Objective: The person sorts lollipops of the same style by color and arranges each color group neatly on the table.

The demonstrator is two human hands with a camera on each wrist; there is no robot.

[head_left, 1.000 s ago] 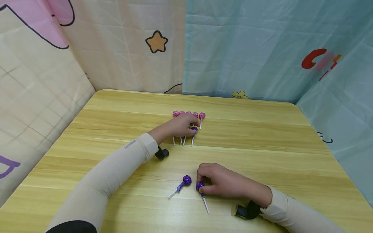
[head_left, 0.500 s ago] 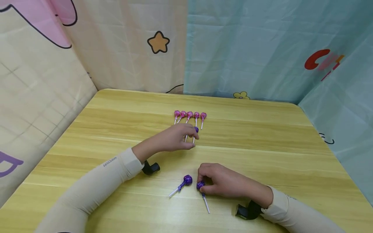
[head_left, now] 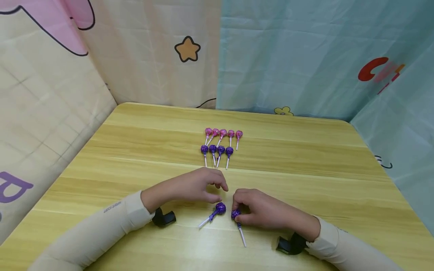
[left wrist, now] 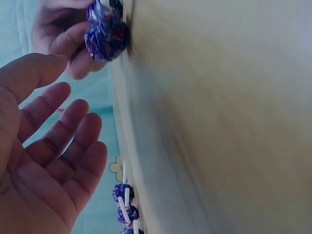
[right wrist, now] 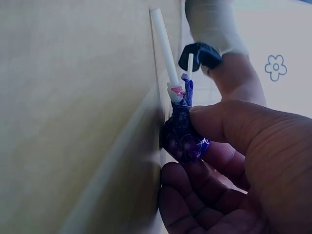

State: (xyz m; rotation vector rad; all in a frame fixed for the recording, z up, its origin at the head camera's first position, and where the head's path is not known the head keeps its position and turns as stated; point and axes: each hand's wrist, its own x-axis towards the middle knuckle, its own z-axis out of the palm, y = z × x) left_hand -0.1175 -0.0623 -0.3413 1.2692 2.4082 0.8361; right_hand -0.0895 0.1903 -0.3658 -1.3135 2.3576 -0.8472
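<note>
My right hand (head_left: 259,209) pinches a purple-wrapped lollipop (right wrist: 183,141) by its head between thumb and fingers, its white stick pointing toward me. Left of it a second purple lollipop (head_left: 220,208) lies on the table with its stick slanting down to the left. Just beyond that one is my left hand (head_left: 196,184), fingers loosely bent and nothing in them; the palm (left wrist: 39,180) shows bare in the left wrist view. Farther back, several purple lollipops (head_left: 212,149) lie in a row, heads away from me.
Behind the purple row lies a row of several pink lollipops (head_left: 222,133), whose sticks reach toward the purple heads. The wooden table (head_left: 305,150) has patterned curtains (head_left: 288,56) along its back and sides. Black wrist cameras (head_left: 292,244) sit at both cuffs.
My left hand has drawn back from the purple row toward me, to beside the loose purple lollipop, uncovering the row. The right hand keeps its pinch in place.
</note>
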